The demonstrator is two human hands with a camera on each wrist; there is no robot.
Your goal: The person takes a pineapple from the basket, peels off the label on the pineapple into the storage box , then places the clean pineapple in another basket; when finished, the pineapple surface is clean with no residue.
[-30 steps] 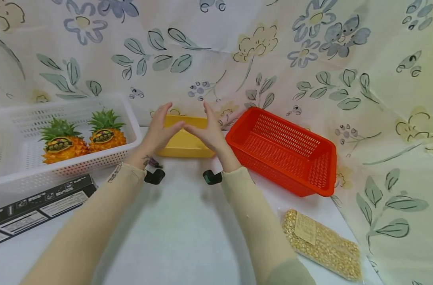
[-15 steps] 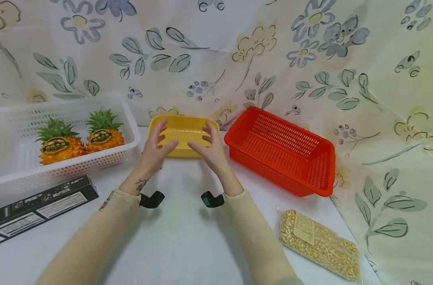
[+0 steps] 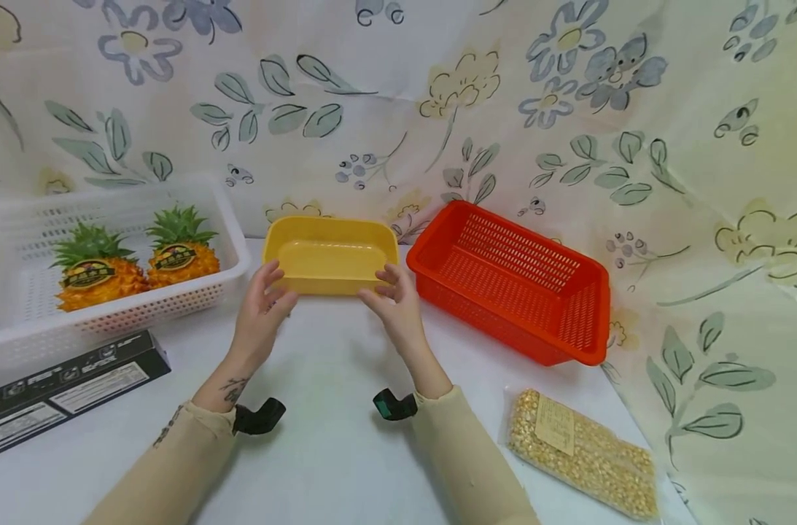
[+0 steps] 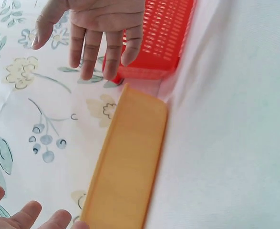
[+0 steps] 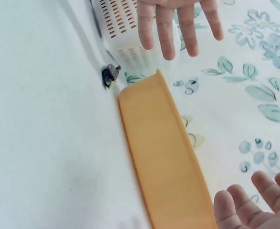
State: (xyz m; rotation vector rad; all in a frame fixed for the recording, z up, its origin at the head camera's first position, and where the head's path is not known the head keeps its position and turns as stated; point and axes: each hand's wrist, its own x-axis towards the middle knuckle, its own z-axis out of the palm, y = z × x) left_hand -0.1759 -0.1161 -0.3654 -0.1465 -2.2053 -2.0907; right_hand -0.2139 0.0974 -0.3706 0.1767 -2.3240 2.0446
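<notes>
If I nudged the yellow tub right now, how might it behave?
The yellow tub would probably slide rather than tip, being low and long. Its smooth walls suggest stiff, perhaps slippery plastic. The thin rim hints that it's light.

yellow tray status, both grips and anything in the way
Left grip, right grip: holding nothing. Yellow tray upright, unheld. Red basket close at right, apparently not in the way.

- Your head camera looks forward and down from above the surface (image 3: 326, 459), farthest back and widest.
- Your left wrist camera, close in, faces rightward past the yellow tray (image 3: 332, 284) to the red basket (image 3: 503, 284).
- Your right wrist camera, also near, faces leftward to the white basket (image 3: 142, 300).
- All three views share the tray.
</notes>
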